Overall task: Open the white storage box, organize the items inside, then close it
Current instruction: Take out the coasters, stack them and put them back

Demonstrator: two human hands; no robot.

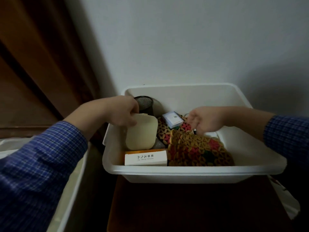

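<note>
The white storage box [192, 171] stands open on a dark wooden surface against the wall. My left hand [122, 113] grips the top edge of a cream rounded-square container [142, 133] at the box's left side. My right hand [204, 121] hovers over the box's middle, fingers relaxed and pointing down toward a colourful woven bamboo mat [197, 151]; a small dark object shows just under its fingertips. A white carton with printed characters [146, 158] lies at the front left. A small white-and-green box [173, 120] and a black mesh cup [144, 103] sit at the back.
A second white plastic piece, possibly the lid [70, 190], leans at the lower left beside the box. A brown wooden door [36, 64] fills the left. A pale wall [184, 39] rises right behind the box. White paper [287, 201] hangs at the lower right.
</note>
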